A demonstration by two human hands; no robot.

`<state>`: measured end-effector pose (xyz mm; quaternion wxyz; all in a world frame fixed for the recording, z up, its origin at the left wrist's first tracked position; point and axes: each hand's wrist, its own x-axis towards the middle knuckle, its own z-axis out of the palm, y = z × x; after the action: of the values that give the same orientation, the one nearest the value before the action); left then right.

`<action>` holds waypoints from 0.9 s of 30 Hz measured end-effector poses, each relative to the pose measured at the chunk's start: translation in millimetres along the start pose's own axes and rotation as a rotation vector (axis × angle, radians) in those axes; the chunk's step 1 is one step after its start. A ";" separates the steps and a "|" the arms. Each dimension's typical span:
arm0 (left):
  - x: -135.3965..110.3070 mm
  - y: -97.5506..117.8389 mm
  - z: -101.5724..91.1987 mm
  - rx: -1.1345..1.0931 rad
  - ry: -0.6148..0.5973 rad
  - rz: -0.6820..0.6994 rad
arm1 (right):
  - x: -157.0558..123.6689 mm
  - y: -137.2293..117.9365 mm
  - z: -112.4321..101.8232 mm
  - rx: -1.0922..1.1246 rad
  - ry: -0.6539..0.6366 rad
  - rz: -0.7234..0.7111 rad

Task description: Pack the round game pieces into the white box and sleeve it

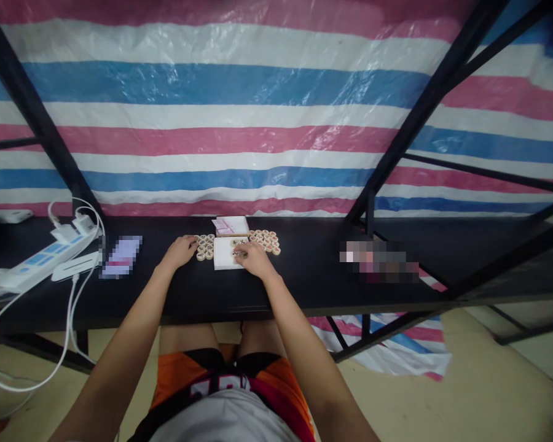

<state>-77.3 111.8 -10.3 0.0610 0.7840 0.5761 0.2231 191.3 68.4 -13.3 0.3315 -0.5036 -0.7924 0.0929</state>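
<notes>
Round wooden xiangqi pieces with dark characters (206, 246) lie in a tight group on the black table. My left hand (183, 250) rests at the left edge of this group, its fingers stretched out and touching or nearly touching the outer pieces. A shallow white box (222, 253) stands just to the right, with a few pieces in its upper right part. Over that box is my right hand (254, 258), fingers bent and closed on a piece there; the hand partly hides it. Red-marked xiangqi pieces (268, 240) form another group beyond my right hand.
Behind the box lies a second white box part (238, 224) with a pink-printed paper. A blurred phone-like object (122, 256), a white power strip (43, 255) and looping cables are at left. A blurred item (380, 261) lies at right. Black metal posts (387, 144) frame a striped sheet.
</notes>
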 end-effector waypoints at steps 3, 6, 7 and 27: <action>-1.9 3.3 -4.0 0.004 0.006 -0.002 | 1.4 1.7 1.4 0.011 0.006 -0.006; -3.7 12.0 -9.4 -0.023 0.093 0.016 | 1.9 1.4 0.4 0.003 0.050 -0.051; -4.7 17.2 -11.3 -0.046 0.130 0.039 | 1.8 0.6 -0.4 0.009 0.079 -0.064; -15.1 76.4 2.7 -0.603 -0.066 0.169 | -5.1 -23.7 -0.6 0.133 0.102 -0.225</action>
<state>-12.8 73.0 10.0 0.2904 0.7826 0.4144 0.3626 175.6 52.7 -3.7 0.4121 -0.3925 -0.8182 0.0817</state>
